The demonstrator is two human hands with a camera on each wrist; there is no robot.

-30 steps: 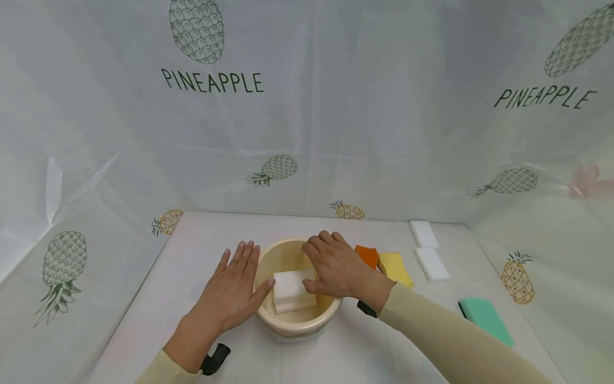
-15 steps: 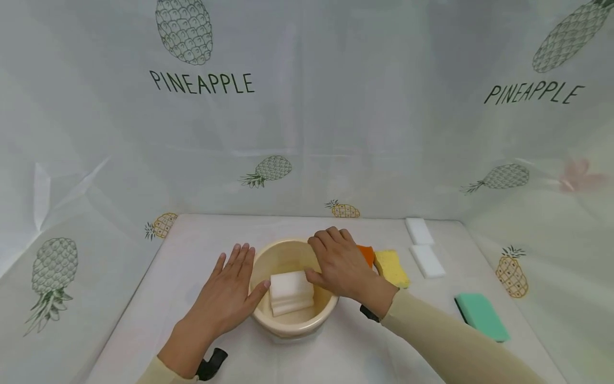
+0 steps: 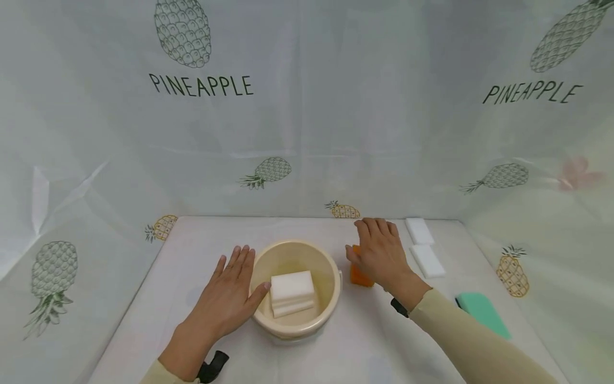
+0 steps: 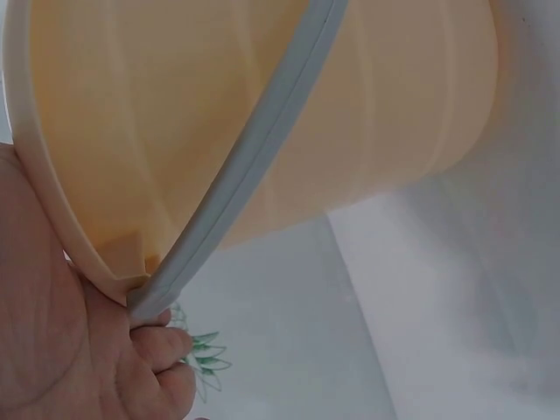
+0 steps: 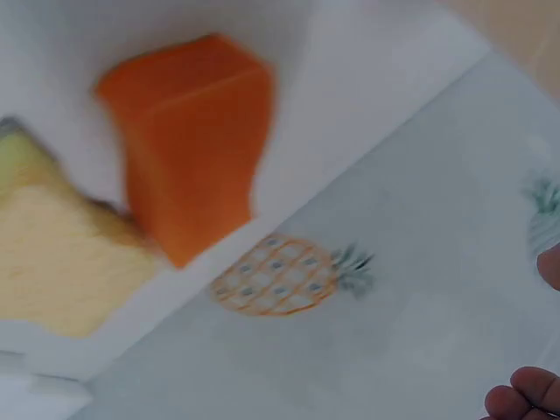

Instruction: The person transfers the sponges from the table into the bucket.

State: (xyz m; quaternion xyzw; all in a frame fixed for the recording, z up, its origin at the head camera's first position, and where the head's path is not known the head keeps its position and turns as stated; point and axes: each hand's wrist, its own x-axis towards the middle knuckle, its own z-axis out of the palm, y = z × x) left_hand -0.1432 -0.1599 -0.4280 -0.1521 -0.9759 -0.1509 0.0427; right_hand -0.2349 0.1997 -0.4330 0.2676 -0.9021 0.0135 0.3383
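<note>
My left hand [image 3: 226,298] lies with straight fingers against the left rim of a cream bucket [image 3: 331,304]; its thumb reaches over the rim. In the left wrist view, the palm touches the rim beside the grey handle [image 4: 236,175]. Inside the bucket sit stacked white sponges [image 3: 292,287]. To the right of the bucket, my right hand [image 3: 382,258] hovers with loosely bent fingers over an orange sponge [image 3: 361,276], holding nothing. A yellow sponge [image 5: 70,254] beside the orange one shows in the right wrist view; the right hand hides it in the head view.
Two white sponges [image 3: 428,261] lie at the back right of the white table [image 3: 345,341]. A green sponge with a dark underside [image 3: 484,314] lies nearer on the right. A pineapple-printed sheet [image 3: 384,117] hangs behind and along the sides.
My right hand has moved from above the bucket's right rim rightward to over the orange and yellow sponges. The left hand stays at the rim. The head view has shifted slightly.
</note>
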